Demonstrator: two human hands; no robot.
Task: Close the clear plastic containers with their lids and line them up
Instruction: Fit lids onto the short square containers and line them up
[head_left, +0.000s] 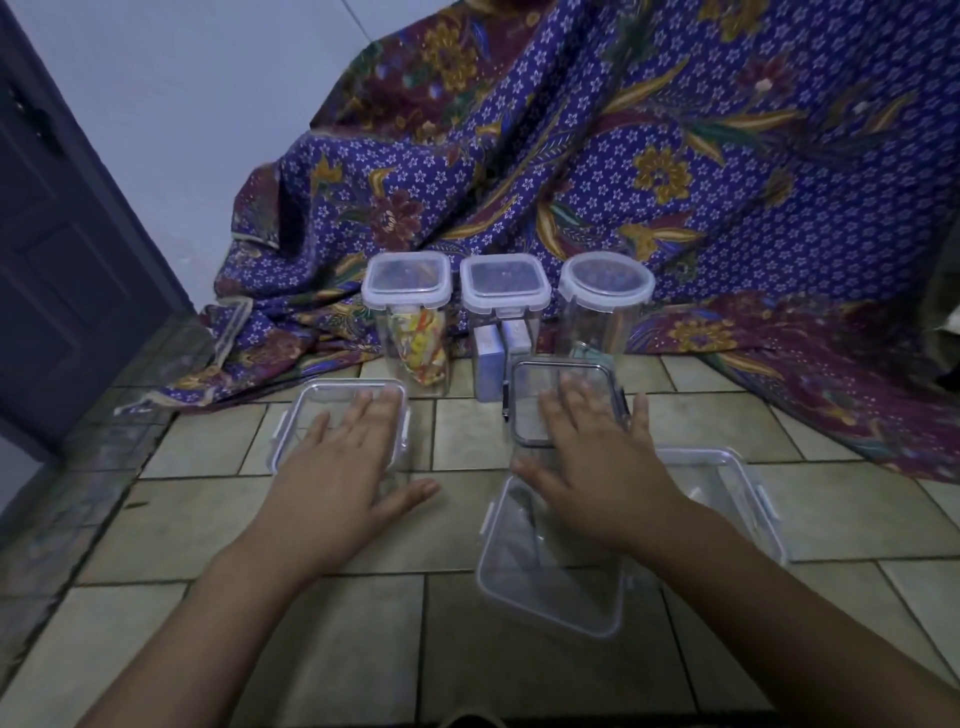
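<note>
Three tall clear containers with lids on stand in a row at the back: one holding colourful packets (413, 332), one holding white boxes (503, 332), and a round one (602, 317). Nearer me, my left hand (345, 467) lies flat with straight fingers on the lid of a clear container (301, 421). My right hand (592, 462) lies flat on the dark-rimmed lid of another clear container (530, 395). A large clear lid (550, 587) lies on the floor under my right forearm, and beside it lies a clear piece with clip tabs (727, 493).
A purple patterned cloth (675, 182) drapes over something behind the containers and spreads onto the tiled floor (311, 649). A dark door (62, 249) stands at the left beside a pale wall.
</note>
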